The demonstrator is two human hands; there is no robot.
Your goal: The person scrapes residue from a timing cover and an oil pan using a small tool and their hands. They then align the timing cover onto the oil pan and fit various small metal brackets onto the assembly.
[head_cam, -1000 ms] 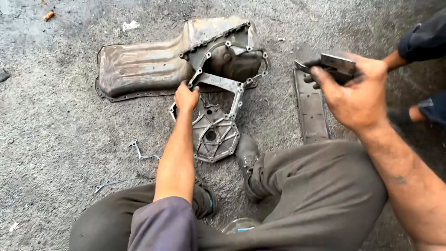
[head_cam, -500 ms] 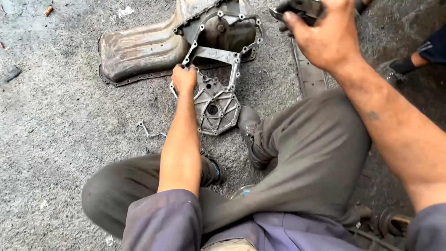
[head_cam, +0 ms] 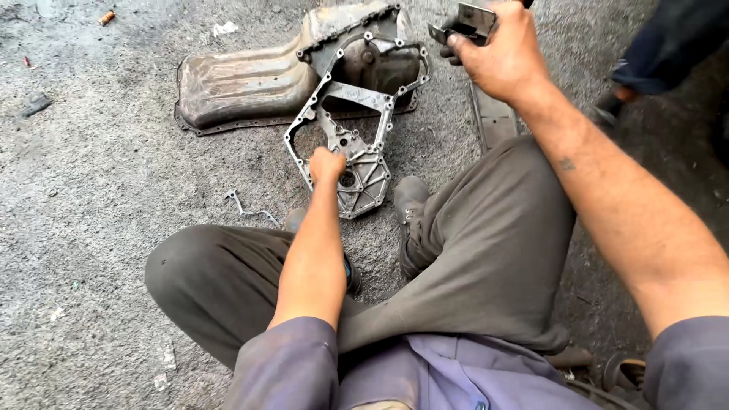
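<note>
I squat on rough grey ground. My left hand [head_cam: 326, 165] is closed on the lower part of a grey cast-metal engine cover [head_cam: 357, 129] with several bolt holes, which lies flat between my knees. My right hand [head_cam: 501, 57] is raised at the top of the view and grips a small dark metal piece [head_cam: 467, 23] with a flat grey face. A dented, rusty oil pan [head_cam: 243, 83] lies behind the cover, and the cover's upper end overlaps it.
A long flat metal strip [head_cam: 493, 118] lies on the ground under my right hand. A bent wire piece [head_cam: 247, 206] lies left of the cover. Another person's dark sleeve and foot [head_cam: 645, 64] are at the top right. My shoe [head_cam: 410, 197] rests beside the cover.
My right hand with the dark metal piece has risen toward the top of the view. My left hand has kept its hold on the cover. The view has tilted down toward my lap.
</note>
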